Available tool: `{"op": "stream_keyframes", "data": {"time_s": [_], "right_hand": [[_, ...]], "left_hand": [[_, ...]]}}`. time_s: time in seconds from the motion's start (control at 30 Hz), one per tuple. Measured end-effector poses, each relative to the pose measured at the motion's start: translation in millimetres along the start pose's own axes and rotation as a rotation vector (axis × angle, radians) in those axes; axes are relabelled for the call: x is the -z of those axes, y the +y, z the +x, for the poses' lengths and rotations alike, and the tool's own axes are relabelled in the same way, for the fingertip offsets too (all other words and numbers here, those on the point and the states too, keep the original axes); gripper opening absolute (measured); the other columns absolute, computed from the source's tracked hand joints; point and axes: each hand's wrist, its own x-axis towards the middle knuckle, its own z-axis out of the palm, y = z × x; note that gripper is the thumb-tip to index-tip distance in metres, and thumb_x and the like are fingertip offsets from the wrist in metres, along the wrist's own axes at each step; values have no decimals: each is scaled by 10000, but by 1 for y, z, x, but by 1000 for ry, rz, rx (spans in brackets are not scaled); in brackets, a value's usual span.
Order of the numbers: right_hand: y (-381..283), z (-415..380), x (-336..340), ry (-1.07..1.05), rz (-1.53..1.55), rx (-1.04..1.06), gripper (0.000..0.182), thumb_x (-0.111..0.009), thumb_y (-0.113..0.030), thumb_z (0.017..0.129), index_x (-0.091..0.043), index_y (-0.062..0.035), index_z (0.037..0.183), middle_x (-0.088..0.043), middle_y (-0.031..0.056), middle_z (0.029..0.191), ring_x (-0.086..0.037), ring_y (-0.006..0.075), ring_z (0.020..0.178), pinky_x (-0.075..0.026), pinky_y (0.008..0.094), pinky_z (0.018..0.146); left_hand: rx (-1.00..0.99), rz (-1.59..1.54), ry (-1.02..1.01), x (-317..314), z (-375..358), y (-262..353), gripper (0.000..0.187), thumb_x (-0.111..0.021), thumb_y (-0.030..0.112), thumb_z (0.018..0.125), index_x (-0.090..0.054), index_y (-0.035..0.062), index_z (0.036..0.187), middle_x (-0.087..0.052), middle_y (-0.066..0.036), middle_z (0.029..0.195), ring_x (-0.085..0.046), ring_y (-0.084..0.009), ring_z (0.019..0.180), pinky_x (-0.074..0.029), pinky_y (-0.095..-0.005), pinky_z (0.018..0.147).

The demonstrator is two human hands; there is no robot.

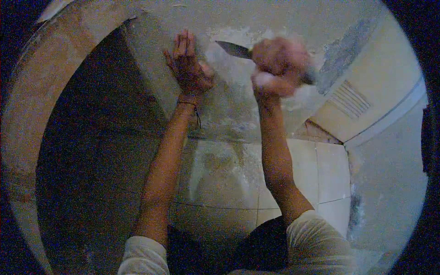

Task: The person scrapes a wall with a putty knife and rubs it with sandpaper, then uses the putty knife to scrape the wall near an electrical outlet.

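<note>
My left hand (189, 68) lies against the worn wall (229, 98), fingers stretched upward and a dark cord round the wrist. To its right, my right hand (280, 66) is wrapped round the handle of a knife and smeared by motion. The knife blade (233, 49) points left, toward my left hand, its tip over a pale, flaking patch of the wall. The butt of the handle sticks out past the right side of my fist. Between the two hands the wall surface is blotched white and grey.
Below the wall runs a floor of pale tiles (220, 183) with dusty smears. A dark opening (101, 123) lies on the left, edged by a curved brownish border (32, 114). On the right stands a cream panel with a slatted vent (350, 98).
</note>
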Motion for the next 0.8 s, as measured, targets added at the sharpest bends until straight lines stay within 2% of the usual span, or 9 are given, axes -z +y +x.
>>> {"op": "stream_keyframes", "data": {"time_s": [0.07, 0.1, 0.17, 0.27, 0.4, 0.5, 0.7, 0.77, 0.8], "right_hand": [[14, -13, -12, 529, -90, -333, 351, -572, -216, 852, -304, -127, 642, -281, -15, 541, -215, 105, 409, -203, 294, 404], [12, -11, -12, 534, -92, -327, 351, -572, -216, 852, -304, -127, 642, -281, -15, 541, -215, 105, 409, -203, 294, 404], [3, -1, -12, 231, 2, -18, 355, -570, -200, 867, -318, -129, 627, -277, -7, 515, -212, 114, 404, -200, 299, 401], [-6, 2, -1, 95, -91, -34, 389, -566, -222, 887, -315, -130, 605, -272, -6, 506, -215, 115, 402, -193, 307, 397], [5, -6, -19, 312, -153, -190, 343, -556, -188, 870, -321, -127, 629, -276, -10, 520, -217, 114, 412, -190, 308, 408], [-10, 4, -13, 141, -68, -66, 351, -491, -159, 919, -312, -126, 618, -275, 3, 489, -188, 117, 404, -172, 316, 405], [12, -20, 8, 122, 80, -172, 259, -558, -71, 762, -327, -116, 655, -311, -3, 554, -244, 114, 430, -204, 316, 422], [-6, -8, -5, 108, 148, -30, 331, -528, -119, 863, -306, -126, 618, -289, -1, 510, -237, 108, 413, -202, 312, 409], [-16, -1, -15, 218, 43, -115, 382, -506, -127, 911, -287, -127, 598, -260, -6, 492, -233, 97, 407, -201, 302, 406]], "left_hand": [[-127, 39, 120, -11, 1, -12, 777, -431, 334, 800, -322, 60, 1519, -354, -130, 1572, -274, -309, 1479, -26, -589, 1200], [-133, 34, 118, -9, 0, -8, 777, -431, 334, 800, -322, 60, 1519, -354, -130, 1572, -274, -309, 1479, -26, -589, 1200], [9, 12, 9, -2, -1, 0, 769, -417, 342, 808, -326, 60, 1518, -354, -127, 1573, -276, -317, 1477, -33, -588, 1198], [27, 2, -11, -4, -3, 3, 760, -406, 351, 818, -330, 59, 1516, -347, -125, 1578, -274, -313, 1480, -27, -586, 1198], [-15, 2, 9, -4, -2, -3, 768, -406, 362, 819, -321, 58, 1520, -335, -125, 1584, -271, -313, 1483, -19, -585, 1199], [9, 70, -42, -7, -4, -12, 794, -419, 379, 806, -312, 57, 1524, -329, -124, 1588, -270, -312, 1485, -13, -582, 1200], [-87, 27, 34, 0, 0, -6, 816, -451, 368, 785, -303, 53, 1523, -318, -128, 1593, -259, -312, 1489, -3, -590, 1198], [-36, 2, 4, 1, -3, -4, 812, -453, 351, 780, -307, 47, 1519, -318, -131, 1592, -257, -316, 1488, 1, -600, 1194], [-30, 5, 4, 2, -4, -3, 812, -453, 351, 780, -307, 47, 1519, -318, -131, 1592, -257, -316, 1488, 1, -600, 1194]]}}
